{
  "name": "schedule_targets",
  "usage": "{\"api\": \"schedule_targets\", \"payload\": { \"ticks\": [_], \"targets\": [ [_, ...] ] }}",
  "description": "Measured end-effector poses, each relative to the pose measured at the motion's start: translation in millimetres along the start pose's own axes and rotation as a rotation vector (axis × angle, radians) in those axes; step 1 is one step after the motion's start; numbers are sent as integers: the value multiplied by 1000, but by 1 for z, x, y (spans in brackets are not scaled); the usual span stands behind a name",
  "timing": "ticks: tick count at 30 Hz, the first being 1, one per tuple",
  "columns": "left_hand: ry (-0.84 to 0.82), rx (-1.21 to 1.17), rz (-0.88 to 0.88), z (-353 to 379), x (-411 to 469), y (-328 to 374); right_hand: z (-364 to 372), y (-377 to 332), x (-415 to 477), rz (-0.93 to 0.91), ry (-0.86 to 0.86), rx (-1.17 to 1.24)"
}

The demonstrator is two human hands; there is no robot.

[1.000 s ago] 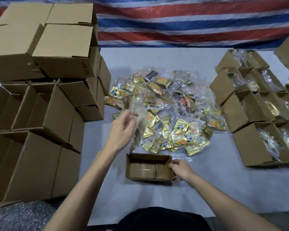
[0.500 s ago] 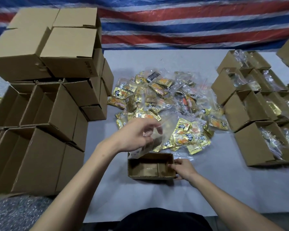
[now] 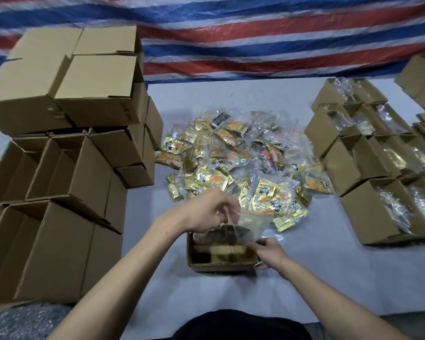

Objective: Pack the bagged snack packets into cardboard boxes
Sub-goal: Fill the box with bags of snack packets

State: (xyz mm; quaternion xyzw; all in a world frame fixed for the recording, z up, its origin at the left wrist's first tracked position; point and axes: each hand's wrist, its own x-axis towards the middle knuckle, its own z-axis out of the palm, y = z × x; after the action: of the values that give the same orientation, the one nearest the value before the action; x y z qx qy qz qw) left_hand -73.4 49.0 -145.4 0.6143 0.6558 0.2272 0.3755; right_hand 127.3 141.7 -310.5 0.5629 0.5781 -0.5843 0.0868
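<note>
While left grip (image 3: 207, 212) pinches a clear crinkly bag (image 3: 233, 233) over the open brown cardboard box (image 3: 219, 266), right grip (image 3: 268, 252) clasps its right rim. Gold foil packets (image 3: 231, 168) heaped behind; print unreadable.

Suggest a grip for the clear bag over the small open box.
Pinch the clear bag at its top edge by the red strip, from above, as the left hand does. Its packets sag to the bottom, so it should drop straight into the small open box.
</note>
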Motion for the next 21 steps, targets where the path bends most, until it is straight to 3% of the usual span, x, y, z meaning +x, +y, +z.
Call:
{"api": "schedule_targets", "payload": {
  "ticks": [21],
  "targets": [
    [-154,-86,-315,89,25,-87,-3,4,2,-41,-18,-79]
  ]
}}
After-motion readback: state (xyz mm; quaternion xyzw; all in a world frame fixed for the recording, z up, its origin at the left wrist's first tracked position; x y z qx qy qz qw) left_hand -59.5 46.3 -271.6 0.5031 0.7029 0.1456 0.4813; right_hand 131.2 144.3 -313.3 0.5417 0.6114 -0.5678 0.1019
